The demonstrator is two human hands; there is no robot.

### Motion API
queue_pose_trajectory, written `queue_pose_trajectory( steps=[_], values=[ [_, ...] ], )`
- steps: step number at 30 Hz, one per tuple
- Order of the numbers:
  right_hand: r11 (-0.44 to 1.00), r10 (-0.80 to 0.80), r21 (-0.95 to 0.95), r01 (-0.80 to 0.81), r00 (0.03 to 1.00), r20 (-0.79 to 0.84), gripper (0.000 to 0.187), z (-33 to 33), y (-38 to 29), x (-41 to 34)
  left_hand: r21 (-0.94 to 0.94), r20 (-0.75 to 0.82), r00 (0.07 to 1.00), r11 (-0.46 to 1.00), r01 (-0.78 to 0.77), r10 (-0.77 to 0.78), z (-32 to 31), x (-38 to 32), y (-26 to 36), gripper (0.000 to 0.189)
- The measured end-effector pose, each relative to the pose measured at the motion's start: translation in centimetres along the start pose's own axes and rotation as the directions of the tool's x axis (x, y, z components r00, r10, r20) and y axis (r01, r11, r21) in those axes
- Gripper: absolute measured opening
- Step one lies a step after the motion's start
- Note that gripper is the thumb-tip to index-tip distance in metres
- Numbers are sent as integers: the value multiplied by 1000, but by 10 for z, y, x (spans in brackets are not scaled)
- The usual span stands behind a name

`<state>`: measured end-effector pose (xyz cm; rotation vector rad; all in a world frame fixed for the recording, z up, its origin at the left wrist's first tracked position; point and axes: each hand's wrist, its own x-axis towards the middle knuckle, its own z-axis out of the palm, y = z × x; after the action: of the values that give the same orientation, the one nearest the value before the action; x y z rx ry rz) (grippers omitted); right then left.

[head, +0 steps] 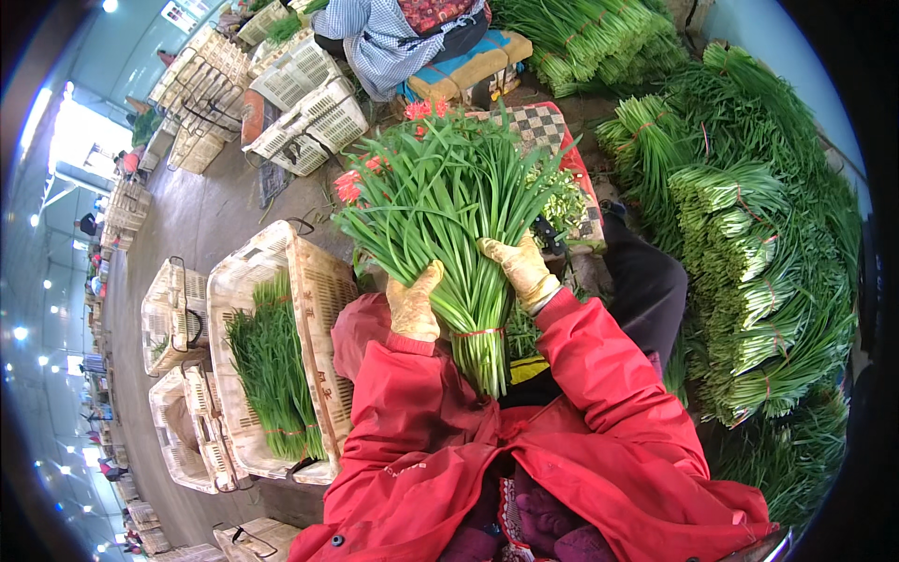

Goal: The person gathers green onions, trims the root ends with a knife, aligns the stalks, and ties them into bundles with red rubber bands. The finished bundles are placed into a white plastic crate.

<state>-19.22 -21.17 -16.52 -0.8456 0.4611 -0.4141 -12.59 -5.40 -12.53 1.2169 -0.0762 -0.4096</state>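
A large bundle of green garlic chives point(449, 225) rests against my lap, its leaves fanned away from me and its stems towards my body. A red band point(479, 332) rings the stems near their cut ends. My left hand point(414, 301), in a yellowed glove, grips the bundle's left side with the thumb raised. On the right side my gloved right hand point(521, 270) grasps the leaves, thumb lying across them. Behind the bundle is a low checkered board point(537, 126) with a red edge, and short trimmed stem pieces point(562, 197) lie on it. Something black lies partly hidden beside my right hand.
A white plastic crate point(302, 295) at my left holds banded chives point(270, 365). Smaller crates point(175, 316) stand beyond it. Stacked chive bundles point(730, 281) line the right side by the wall. Ahead, another person point(393, 42) sits near more crates point(309, 126) and a padded seat point(463, 67).
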Motion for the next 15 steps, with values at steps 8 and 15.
queue_pose_trajectory(
  steps=[8, 15],
  values=[
    [964, -233, -60, 259, 932, 277, 120, 8, -16, 7, 22, 127, 983, 991, -135, 132, 5, -3, -9, 50],
    [958, -155, -248, 142, 987, -32, 111, 11, -23, 40, -31, 50, 997, 998, -62, 63, -1, -4, -10, 39]
  ],
)
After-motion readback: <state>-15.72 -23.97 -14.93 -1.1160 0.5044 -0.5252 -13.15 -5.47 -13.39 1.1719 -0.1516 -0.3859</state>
